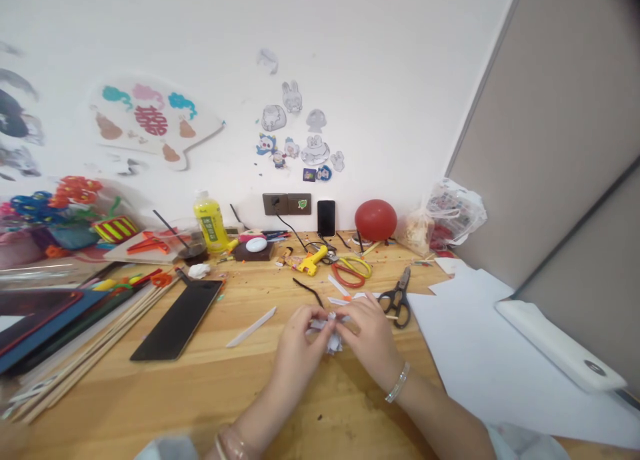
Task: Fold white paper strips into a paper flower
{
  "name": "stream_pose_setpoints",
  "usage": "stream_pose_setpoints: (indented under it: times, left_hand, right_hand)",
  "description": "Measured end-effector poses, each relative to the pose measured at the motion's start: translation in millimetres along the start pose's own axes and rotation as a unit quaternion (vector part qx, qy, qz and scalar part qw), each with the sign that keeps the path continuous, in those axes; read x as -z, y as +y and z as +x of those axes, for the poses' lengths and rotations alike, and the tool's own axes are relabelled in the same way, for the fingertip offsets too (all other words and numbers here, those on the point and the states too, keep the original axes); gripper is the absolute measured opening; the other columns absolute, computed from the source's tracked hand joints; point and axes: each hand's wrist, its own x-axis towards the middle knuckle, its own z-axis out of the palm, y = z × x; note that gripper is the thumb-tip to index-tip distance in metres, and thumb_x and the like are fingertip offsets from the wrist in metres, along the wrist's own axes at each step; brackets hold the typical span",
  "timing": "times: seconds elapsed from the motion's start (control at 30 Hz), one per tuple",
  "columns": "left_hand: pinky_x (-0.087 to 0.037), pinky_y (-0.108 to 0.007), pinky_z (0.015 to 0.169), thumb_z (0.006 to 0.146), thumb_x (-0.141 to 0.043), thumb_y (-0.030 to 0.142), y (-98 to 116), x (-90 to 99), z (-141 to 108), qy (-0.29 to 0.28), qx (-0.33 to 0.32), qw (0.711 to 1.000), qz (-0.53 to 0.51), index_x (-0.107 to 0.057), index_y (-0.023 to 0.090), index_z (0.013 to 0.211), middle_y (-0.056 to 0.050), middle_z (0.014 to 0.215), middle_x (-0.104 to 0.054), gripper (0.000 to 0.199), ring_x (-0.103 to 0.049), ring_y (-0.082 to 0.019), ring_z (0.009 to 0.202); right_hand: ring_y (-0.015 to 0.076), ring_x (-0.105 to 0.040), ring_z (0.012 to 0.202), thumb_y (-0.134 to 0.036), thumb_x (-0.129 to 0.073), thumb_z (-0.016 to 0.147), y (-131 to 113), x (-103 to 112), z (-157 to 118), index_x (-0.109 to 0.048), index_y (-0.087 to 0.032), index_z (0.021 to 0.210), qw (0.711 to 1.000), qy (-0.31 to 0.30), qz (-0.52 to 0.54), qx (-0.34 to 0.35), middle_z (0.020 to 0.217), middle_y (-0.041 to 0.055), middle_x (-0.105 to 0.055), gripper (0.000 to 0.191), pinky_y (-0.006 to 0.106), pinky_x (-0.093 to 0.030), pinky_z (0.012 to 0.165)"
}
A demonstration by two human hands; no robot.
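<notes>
Leans over a wooden tabletop [125, 400] against a white wall [400, 80], beside a grey partition [560, 147]. Reaches from the near edge with left hand [299, 343] and right hand [373, 343], angled inward. Pinches a small white paper piece [335, 342] in nearly closed fingers [321, 336] of both, around mid-tabletop, left of black scissors [400, 300]. Points frilled paper toward the near edge; cannot tell its long axis.

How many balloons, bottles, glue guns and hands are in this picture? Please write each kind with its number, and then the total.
Red balloon: 1
Yellow bottle: 1
Yellow glue gun: 1
Left hand and right hand: 2, with fingers at the white paper
Total: 5
</notes>
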Motion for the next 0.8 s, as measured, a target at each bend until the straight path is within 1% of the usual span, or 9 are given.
stream_pose_setpoints:
  times: [0.17, 0.33, 0.43, 0.5, 0.63, 0.8]
  left_hand:
    - [-0.043, -0.028, 0.067, 0.077, -0.052, 0.023, 2.9, 4.4, 2.1, -0.041, -0.046, 0.996, 0.061, -0.053, 0.018, 0.072, -0.002, 0.074, -0.058, 0.008, -0.055, -0.017, 0.072]
    - [-0.044, -0.027, 0.07, 0.08, -0.05, 0.022, 4.5, 5.6, 1.8, -0.066, -0.068, 0.994, 0.061, -0.054, 0.018, 0.078, -0.003, 0.079, -0.058, 0.006, -0.055, -0.016, 0.076]
    - [-0.044, -0.027, 0.07, 0.081, -0.048, 0.022, 3.9, 5.4, 1.1, -0.069, -0.076, 0.993, 0.054, -0.053, 0.017, 0.078, -0.003, 0.079, -0.058, 0.007, -0.055, -0.016, 0.077]
    - [-0.045, -0.027, 0.07, 0.083, -0.046, 0.022, 3.0, 5.1, 0.2, -0.067, -0.09, 0.992, 0.049, -0.052, 0.017, 0.078, -0.003, 0.079, -0.058, 0.009, -0.055, -0.016, 0.077]
    - [-0.044, -0.027, 0.069, 0.084, -0.045, 0.019, 0.2, 4.7, -2.7, -0.053, -0.129, 0.986, 0.088, -0.051, 0.017, 0.08, -0.003, 0.078, -0.057, 0.008, -0.054, -0.015, 0.076]
    - [-0.044, -0.026, 0.067, 0.085, -0.042, 0.016, -1.2, 5.6, -4.5, -0.046, -0.189, 0.97, 0.144, -0.049, 0.018, 0.08, -0.002, 0.076, -0.056, 0.009, -0.053, -0.015, 0.073]
  right_hand:
    - [0.0179, -0.054, 0.075, -0.018, -0.063, 0.076, 0.8, -1.2, -0.5, -0.059, -0.02, 0.073, 1.0, 0.01, 0.001, 0.019, 0.074, -0.0001, -0.064, 0.005, 0.036, -0.031, 0.083]
    - [0.0171, -0.053, 0.075, -0.018, -0.064, 0.075, -0.1, -1.0, -0.4, -0.058, -0.02, 0.076, 1.0, 0.018, 0.0, 0.022, 0.075, -0.0013, -0.064, 0.006, 0.035, -0.03, 0.081]
    - [0.0167, -0.052, 0.073, -0.02, -0.061, 0.078, -1.3, -0.1, -0.1, -0.057, -0.02, 0.075, 0.999, 0.03, -0.006, 0.038, 0.073, -0.0013, -0.063, 0.005, 0.034, -0.031, 0.077]
    - [0.0166, -0.05, 0.071, -0.022, -0.058, 0.081, -2.0, 0.7, -0.1, -0.057, -0.019, 0.074, 0.997, 0.047, -0.02, 0.058, 0.071, -0.0008, -0.062, 0.008, 0.034, -0.031, 0.076]
    - [0.0166, -0.049, 0.071, -0.025, -0.05, 0.086, -2.6, 2.8, -0.5, -0.056, -0.018, 0.072, 0.99, 0.073, -0.068, 0.101, 0.068, 0.0003, -0.061, 0.016, 0.036, -0.03, 0.078]
    - [0.0161, -0.048, 0.071, -0.02, -0.043, 0.089, -2.4, 6.3, -0.1, -0.056, -0.018, 0.07, 0.979, 0.052, -0.123, 0.156, 0.069, 0.0008, -0.062, 0.023, 0.038, -0.028, 0.083]
